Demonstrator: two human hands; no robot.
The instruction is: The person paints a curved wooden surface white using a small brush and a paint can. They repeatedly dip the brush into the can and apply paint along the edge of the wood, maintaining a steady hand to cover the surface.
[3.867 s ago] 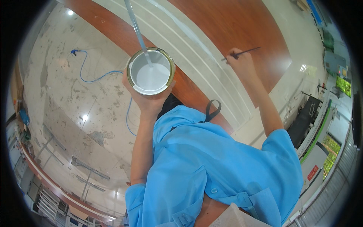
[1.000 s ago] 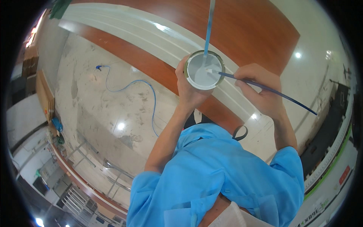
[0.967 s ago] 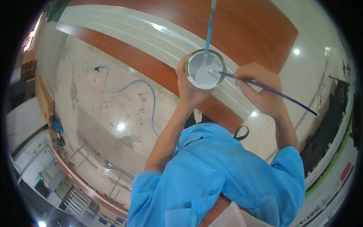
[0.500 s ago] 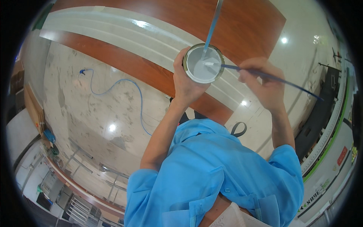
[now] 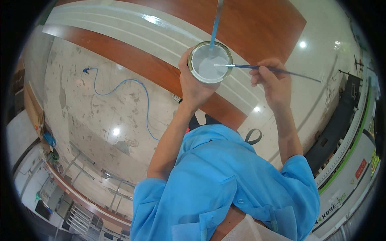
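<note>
Tin (image 5: 206, 81) of pale liquid (image 5: 207, 71), mouth up, likely against spills; left hand (image 5: 197, 89) has fingers spread wide, wrapped round it. Right hand (image 5: 275, 80) fingers pinch thin brush (image 5: 244, 66) near-level, bristles inside tin mouth. Bluish strip (image 5: 216, 22) stands in tin. Beyond: brown panel (image 5: 261, 28); blue hose (image 5: 147, 100) on floor (image 5: 80, 132).

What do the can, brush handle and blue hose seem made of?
Can: probably metal, given its gold-toned sheen. Brush handle: even, dark blue, smooth-looking; painted wood or plastic, I can't tell. Hose: likely smooth plastic or rubber, from its loose curves.
</note>
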